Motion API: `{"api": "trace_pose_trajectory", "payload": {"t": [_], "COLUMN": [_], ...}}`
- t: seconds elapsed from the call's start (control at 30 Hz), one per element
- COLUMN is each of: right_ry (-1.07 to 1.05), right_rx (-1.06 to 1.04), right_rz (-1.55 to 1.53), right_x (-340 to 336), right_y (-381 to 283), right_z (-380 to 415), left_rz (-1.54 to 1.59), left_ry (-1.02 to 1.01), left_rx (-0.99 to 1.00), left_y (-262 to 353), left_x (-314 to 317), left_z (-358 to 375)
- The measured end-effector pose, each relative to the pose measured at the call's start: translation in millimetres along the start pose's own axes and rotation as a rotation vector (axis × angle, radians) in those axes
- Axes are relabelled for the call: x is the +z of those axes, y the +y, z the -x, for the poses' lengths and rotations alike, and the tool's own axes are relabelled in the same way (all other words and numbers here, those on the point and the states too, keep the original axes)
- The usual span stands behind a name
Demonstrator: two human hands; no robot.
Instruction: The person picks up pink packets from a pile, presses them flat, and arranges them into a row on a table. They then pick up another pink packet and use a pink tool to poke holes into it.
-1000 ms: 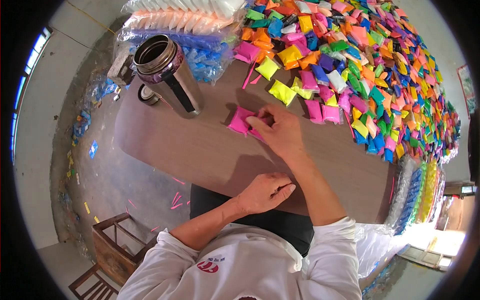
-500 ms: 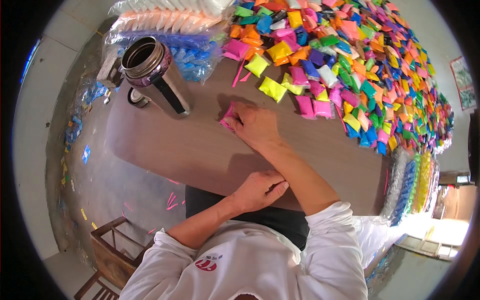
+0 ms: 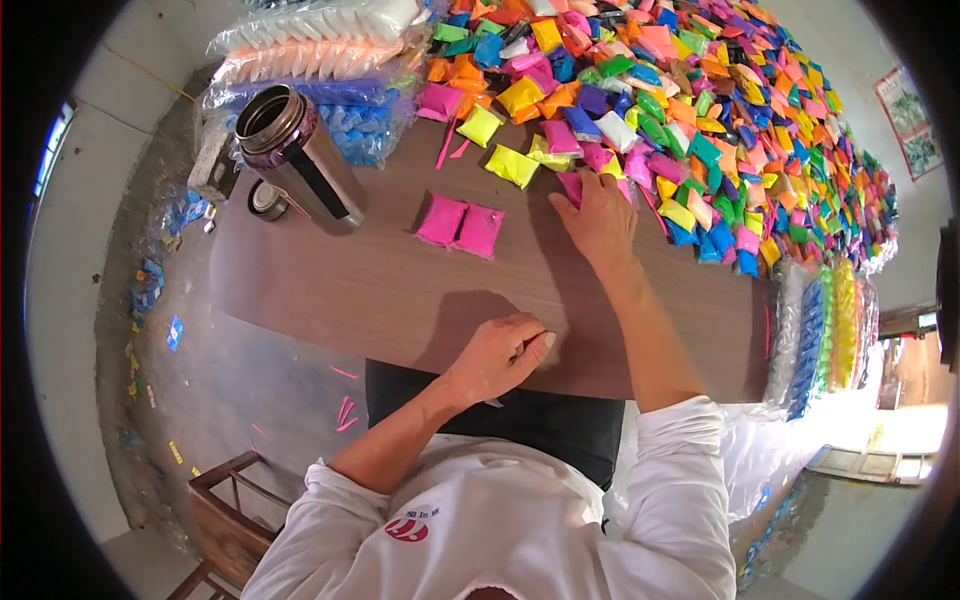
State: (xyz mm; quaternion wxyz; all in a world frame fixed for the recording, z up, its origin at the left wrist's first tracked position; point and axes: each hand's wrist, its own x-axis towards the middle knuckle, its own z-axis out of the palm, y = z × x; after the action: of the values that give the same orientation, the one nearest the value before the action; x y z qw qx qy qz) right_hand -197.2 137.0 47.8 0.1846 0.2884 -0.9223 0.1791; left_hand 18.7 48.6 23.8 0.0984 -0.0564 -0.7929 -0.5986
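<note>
My right hand (image 3: 603, 222) reaches to the near edge of the packet pile, its thumb apart from the fingers. Its fingertips touch or cover pink packets (image 3: 571, 184) there, partly hidden by the hand. Two pink packets (image 3: 440, 219) lie side by side on the table, left of my right hand. Close to the table's front edge, my left hand (image 3: 497, 356) is closed with the fingers curled. Whether anything is inside it is hidden. Yellow packets (image 3: 511, 166) lie between the pink pair and the pile.
A big heap of coloured packets (image 3: 690, 110) covers the table's far right. An open steel flask (image 3: 310, 165) stands at the left beside its lid (image 3: 267, 201). Bagged packet strips (image 3: 330, 60) are stacked behind it, and more strips (image 3: 806, 340) hang at the right edge.
My right hand has left the pink packet on the table and moved right to the pile. Two pink packets now show side by side there. My left hand stays closed near the edge.
</note>
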Motion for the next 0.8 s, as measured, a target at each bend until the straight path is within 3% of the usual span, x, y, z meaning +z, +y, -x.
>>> {"api": "trace_pose_trajectory", "payload": {"t": [0.23,0.33,0.43,0.53,0.8], "right_ry": [-0.025,-0.368,-0.506,-0.453,-0.391], "right_rx": [0.075,0.464,0.593,0.682,0.623], "right_rz": [-0.015,-1.000,-1.518,-1.644,-1.798], "right_x": [7,-22,-37,-54,-76], "right_y": [1,-2,-3,-16,8], "right_z": [7,34,80,116,142], "left_rz": [-0.033,-0.009,0.037,0.110,0.225], "left_ry": [-0.005,0.012,0.006,0.015,0.009], "left_rx": [-0.052,-0.063,-0.109,-0.125,-0.122], "left_y": [0,-2,-8,-9,-6], "left_x": [0,1,0,1,3], "left_z": [1,1,3,3,4]}}
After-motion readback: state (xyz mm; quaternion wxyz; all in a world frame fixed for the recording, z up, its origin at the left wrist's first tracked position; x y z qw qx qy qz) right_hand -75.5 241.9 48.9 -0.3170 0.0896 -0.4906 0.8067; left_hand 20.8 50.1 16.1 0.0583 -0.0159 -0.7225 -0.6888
